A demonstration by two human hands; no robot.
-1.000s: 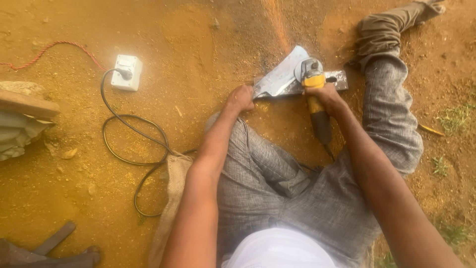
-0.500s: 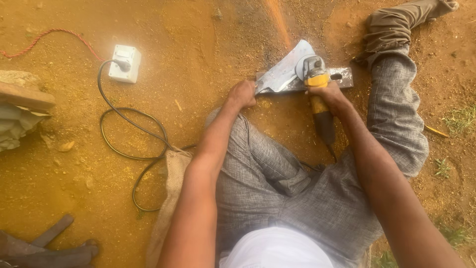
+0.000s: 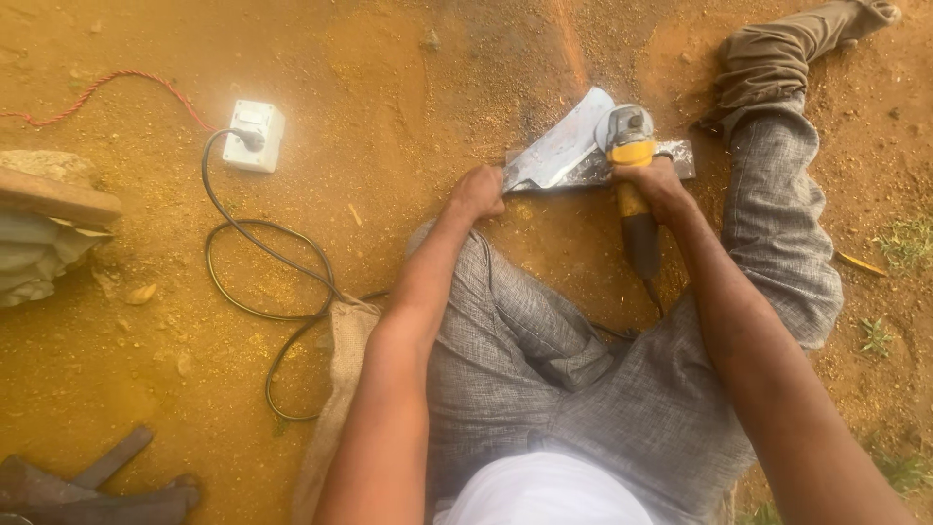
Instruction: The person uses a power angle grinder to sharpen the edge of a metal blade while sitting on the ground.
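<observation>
My right hand (image 3: 659, 185) grips the yellow angle grinder (image 3: 630, 180), its long axis running from my lap out to the metal blade (image 3: 573, 151), head farthest. My left hand (image 3: 478, 192) clamps the blade's near-left end. Blade lies crosswise on orange dirt (image 3: 408, 87); left of it, a white socket box (image 3: 255, 136).

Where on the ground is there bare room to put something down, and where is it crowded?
Bare dirt lies between the white socket box and the metal sheet, and left of the black cable loop. It is crowded at the sheet: the left hand presses its end, the right hand holds the grinder. Scrap metal fills the lower left corner.
</observation>
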